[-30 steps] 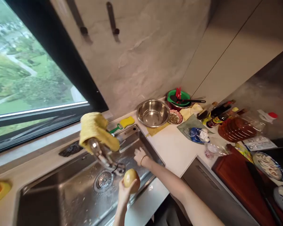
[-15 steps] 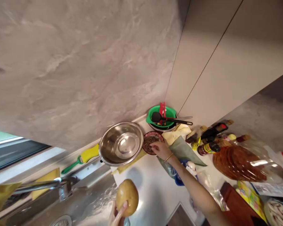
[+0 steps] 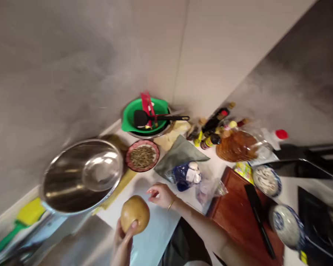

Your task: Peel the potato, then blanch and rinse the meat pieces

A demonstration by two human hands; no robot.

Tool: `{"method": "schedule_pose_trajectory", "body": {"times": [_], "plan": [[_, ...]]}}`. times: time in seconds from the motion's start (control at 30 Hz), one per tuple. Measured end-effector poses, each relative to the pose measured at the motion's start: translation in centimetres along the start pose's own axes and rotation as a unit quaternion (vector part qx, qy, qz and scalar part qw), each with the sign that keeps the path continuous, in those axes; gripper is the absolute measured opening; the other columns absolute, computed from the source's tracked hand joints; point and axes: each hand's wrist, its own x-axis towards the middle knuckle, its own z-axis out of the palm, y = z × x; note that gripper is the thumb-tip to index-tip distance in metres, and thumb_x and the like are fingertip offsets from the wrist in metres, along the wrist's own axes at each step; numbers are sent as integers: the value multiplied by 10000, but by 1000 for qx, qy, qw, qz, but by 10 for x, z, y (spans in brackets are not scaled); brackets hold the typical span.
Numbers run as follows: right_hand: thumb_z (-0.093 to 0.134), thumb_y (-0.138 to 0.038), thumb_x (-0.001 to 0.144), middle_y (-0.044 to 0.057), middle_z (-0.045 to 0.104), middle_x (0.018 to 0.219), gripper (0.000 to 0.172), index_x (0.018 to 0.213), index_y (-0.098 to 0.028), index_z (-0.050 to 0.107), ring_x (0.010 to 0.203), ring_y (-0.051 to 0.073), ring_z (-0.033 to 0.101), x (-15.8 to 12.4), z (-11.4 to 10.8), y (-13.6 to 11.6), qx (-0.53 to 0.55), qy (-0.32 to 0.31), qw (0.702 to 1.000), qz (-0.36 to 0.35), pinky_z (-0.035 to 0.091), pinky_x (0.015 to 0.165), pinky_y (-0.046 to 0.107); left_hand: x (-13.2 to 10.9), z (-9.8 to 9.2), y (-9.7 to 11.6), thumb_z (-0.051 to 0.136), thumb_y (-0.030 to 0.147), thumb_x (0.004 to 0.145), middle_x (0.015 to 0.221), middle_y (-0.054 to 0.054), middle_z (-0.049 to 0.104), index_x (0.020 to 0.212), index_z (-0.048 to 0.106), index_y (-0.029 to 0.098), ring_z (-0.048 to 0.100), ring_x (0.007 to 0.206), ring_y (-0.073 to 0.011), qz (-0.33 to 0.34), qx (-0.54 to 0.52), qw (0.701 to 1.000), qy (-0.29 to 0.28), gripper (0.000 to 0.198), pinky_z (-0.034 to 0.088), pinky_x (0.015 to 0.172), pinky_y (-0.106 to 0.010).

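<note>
My left hand grips a round yellow-brown potato and holds it up over the white counter, just right of the sink. My right hand, with a thin bangle at the wrist, hovers over the counter beside the potato; its fingers are curled loosely and nothing shows in them. A large steel bowl stands to the left of both hands. Behind it sits a small red-rimmed dish of dried bits.
A green bowl holding a black ladle and red tool stands by the wall. Sauce bottles, plastic bags, a wooden cutting board with a knife and blue-patterned bowls fill the right. A yellow-green brush lies at the left.
The view has swung right, off the sink. My right hand has pulled back from the red-rimmed dish toward the potato. My left hand still holds the potato up.
</note>
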Motion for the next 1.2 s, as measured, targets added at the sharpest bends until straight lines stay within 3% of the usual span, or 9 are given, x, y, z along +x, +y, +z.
{"method": "schedule_pose_trajectory", "body": {"times": [0.17, 0.37, 0.53, 0.63, 0.8, 0.97, 1.1, 1.2], "plan": [[748, -176, 637, 8, 704, 830, 282, 913, -195, 692, 720, 156, 671, -40, 15, 21, 43, 79, 994, 64, 553, 717, 281, -6, -6, -9, 755, 534, 524, 1059, -44, 643, 1236, 518, 270, 551, 1113, -342, -5, 43, 998, -51, 795, 367, 1037, -486], [657, -210, 735, 17, 712, 835, 177, 910, -194, 681, 721, 145, 672, -100, 37, 32, 7, 140, 989, 55, 551, 707, 266, -27, -30, -42, 755, 480, 543, 1166, -53, 618, 1231, 516, 252, 560, 1117, -303, 34, 38, 996, -76, 763, 436, 987, -414], [553, -278, 803, 73, 712, 882, 189, 926, -178, 657, 765, 178, 680, -177, 72, 42, -36, 162, 986, 19, 562, 733, 314, -81, -73, -84, 798, 427, 529, 1116, -83, 633, 1220, 505, 193, 581, 1059, -272, 58, -29, 990, -126, 786, 447, 946, -364], [554, -352, 808, 113, 708, 918, 240, 926, -171, 659, 778, 211, 685, -198, 99, 56, -62, 124, 990, -23, 569, 748, 366, -98, -112, -104, 783, 413, 580, 1122, -107, 635, 1236, 482, 179, 584, 1053, -273, 78, -85, 983, -142, 759, 445, 929, -364], [572, -414, 799, 129, 710, 911, 294, 916, -161, 667, 798, 241, 691, -205, 154, 53, -90, 11, 995, -53, 576, 750, 398, -112, -178, -132, 760, 373, 646, 1169, -115, 613, 1225, 477, 193, 556, 1096, -275, 114, -143, 979, -87, 669, 421, 940, -365], [578, -438, 783, 111, 714, 901, 300, 909, -184, 677, 802, 244, 690, -195, 192, 41, -139, -110, 981, -80, 576, 760, 405, -121, -208, -147, 792, 328, 599, 1170, -137, 606, 1185, 512, 195, 553, 1093, -290, 125, -240, 963, -21, 662, 415, 947, -390], [564, -434, 784, 111, 711, 921, 315, 935, -181, 675, 781, 237, 687, -160, 209, 40, -193, -178, 959, -103, 580, 721, 399, -115, -225, -149, 821, 309, 556, 1191, -147, 595, 1176, 540, 201, 538, 1126, -303, 135, -304, 942, 30, 689, 399, 972, -403], [519, -390, 813, 122, 693, 1012, 325, 995, -163, 664, 892, 242, 668, -104, 235, 21, -248, -182, 936, -169, 560, 788, 418, -111, -238, -154, 821, 343, 557, 1215, -146, 586, 1203, 515, 198, 538, 1135, -303, 122, -342, 930, 65, 729, 397, 975, -403]]}}
